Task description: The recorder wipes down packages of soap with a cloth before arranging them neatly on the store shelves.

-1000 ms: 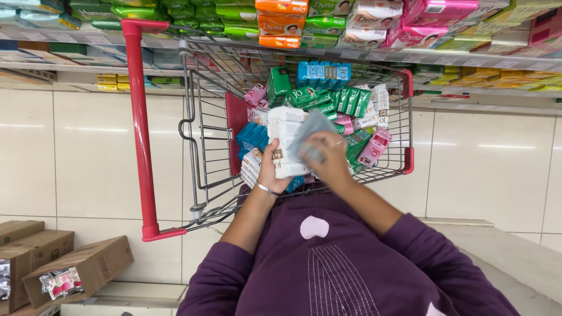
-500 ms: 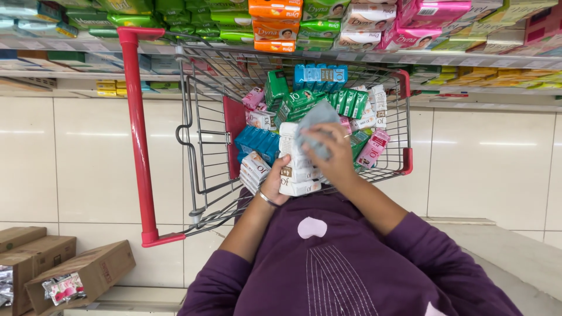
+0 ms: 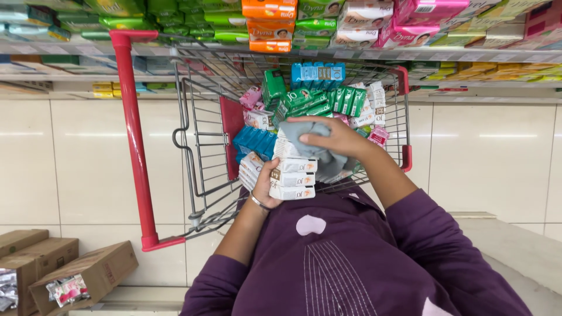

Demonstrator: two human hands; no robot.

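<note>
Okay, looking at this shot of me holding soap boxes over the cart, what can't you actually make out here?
All in the head view:
- Left hand: its fingers are hidden behind the stack of white soap boxes.
- Grey cloth: partly covered by the right hand.
- Cart bottom: hidden under packets.
- Cardboard boxes: cut off by the left edge.
- Shelf packets: cut off by the top edge.

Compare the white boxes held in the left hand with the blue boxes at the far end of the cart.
The white boxes lie flat in a stack in the left hand, part covered by a grey cloth under the right hand. The blue boxes stand upright in a row, untouched, in the cart. Both are small rectangular packs.
</note>
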